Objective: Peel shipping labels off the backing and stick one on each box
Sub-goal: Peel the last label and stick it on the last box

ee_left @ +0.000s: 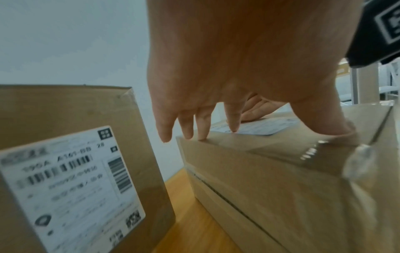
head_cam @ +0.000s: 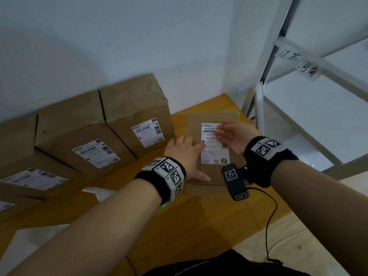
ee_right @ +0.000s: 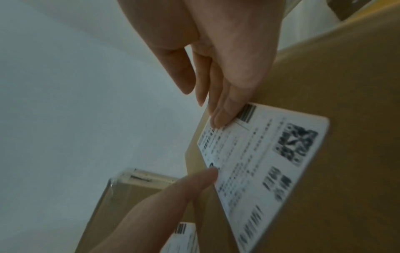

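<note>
- Where it lies flat on top of the nearest box (head_cam: 214, 174), the shipping label (head_cam: 214, 150) is a white sheet with rounded corners, printed with barcodes, lines of small text and a square code in one corner; the print is too blurred to read in the wrist views.
- The box is plain brown cardboard sealed with clear tape, and it stands on the yellow wooden counter (head_cam: 199, 216), just right of a row of other boxes.
- The left hand (head_cam: 184, 156) lies palm down on the box top, fingers spread and fairly straight; its forefinger touches the label's left edge and its thumb rests on the cardboard near the front edge.
- The right hand (head_cam: 233, 136) comes in from the right with its fingers straight and close together, their tips pressing on the upper right part of the label near a barcode; its thumb stands free of the paper.
- The label sits between the two hands, held down by fingertips on both sides; neither hand pinches it.
- Three further boxes (head_cam: 137, 114) stand along the wall to the left, each with a label of the same kind (head_cam: 148, 132) on its sloping upper face.
- A white metal rack (head_cam: 310, 62) stands to the right of the counter.
</note>
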The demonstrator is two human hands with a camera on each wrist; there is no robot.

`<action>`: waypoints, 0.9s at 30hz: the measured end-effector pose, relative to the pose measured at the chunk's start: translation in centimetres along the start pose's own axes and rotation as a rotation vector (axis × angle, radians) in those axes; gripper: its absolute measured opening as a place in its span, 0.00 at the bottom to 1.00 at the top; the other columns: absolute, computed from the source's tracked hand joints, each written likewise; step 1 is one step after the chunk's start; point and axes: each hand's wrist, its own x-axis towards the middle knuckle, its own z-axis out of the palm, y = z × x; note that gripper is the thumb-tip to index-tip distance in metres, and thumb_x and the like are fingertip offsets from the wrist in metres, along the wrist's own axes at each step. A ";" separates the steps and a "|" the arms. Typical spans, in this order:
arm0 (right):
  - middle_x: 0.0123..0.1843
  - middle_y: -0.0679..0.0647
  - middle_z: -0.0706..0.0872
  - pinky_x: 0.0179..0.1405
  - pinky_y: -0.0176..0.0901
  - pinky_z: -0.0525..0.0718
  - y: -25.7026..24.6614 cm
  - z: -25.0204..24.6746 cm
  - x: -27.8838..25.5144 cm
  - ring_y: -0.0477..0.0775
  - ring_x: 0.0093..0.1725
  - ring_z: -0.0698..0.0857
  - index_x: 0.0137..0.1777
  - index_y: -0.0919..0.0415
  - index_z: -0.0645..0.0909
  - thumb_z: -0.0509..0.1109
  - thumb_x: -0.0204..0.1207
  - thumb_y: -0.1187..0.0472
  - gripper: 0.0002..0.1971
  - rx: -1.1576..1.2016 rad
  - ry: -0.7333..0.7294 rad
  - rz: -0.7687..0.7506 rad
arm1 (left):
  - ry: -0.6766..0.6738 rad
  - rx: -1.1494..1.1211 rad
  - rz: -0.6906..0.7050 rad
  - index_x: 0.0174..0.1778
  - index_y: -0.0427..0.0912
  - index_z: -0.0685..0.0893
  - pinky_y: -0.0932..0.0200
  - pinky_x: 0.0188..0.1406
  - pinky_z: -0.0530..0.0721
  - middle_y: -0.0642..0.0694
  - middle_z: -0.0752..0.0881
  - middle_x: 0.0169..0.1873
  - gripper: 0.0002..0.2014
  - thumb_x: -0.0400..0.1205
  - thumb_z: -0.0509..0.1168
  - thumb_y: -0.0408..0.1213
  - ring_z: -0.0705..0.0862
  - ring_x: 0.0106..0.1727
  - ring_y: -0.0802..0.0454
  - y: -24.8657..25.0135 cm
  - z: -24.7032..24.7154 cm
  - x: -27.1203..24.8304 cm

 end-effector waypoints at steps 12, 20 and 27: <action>0.51 0.64 0.82 0.55 0.48 0.82 -1.4 -0.9 1.8 0.61 0.52 0.83 0.68 0.72 0.71 0.55 0.83 0.71 0.15 0.317 -0.036 0.049 | 0.089 -0.121 0.183 0.76 0.51 0.67 0.46 0.80 0.53 0.51 0.56 0.82 0.26 0.82 0.60 0.52 0.51 0.83 0.51 -0.7 -2.1 5.6; 0.59 0.69 0.83 0.47 0.47 0.85 -0.8 -1.7 -0.4 0.63 0.54 0.85 0.64 0.75 0.75 0.61 0.81 0.67 0.15 0.070 -0.120 0.160 | 0.056 -0.086 0.121 0.83 0.49 0.48 0.43 0.81 0.54 0.48 0.46 0.83 0.43 0.78 0.58 0.63 0.48 0.84 0.48 -1.8 -0.5 6.2; 0.49 0.67 0.88 0.45 0.46 0.90 0.1 -2.7 -2.4 0.60 0.46 0.88 0.56 0.73 0.80 0.63 0.81 0.65 0.11 -0.132 -0.200 0.221 | 0.063 -0.086 0.108 0.83 0.50 0.46 0.45 0.81 0.50 0.49 0.43 0.83 0.44 0.77 0.57 0.66 0.44 0.83 0.47 -2.0 0.6 4.3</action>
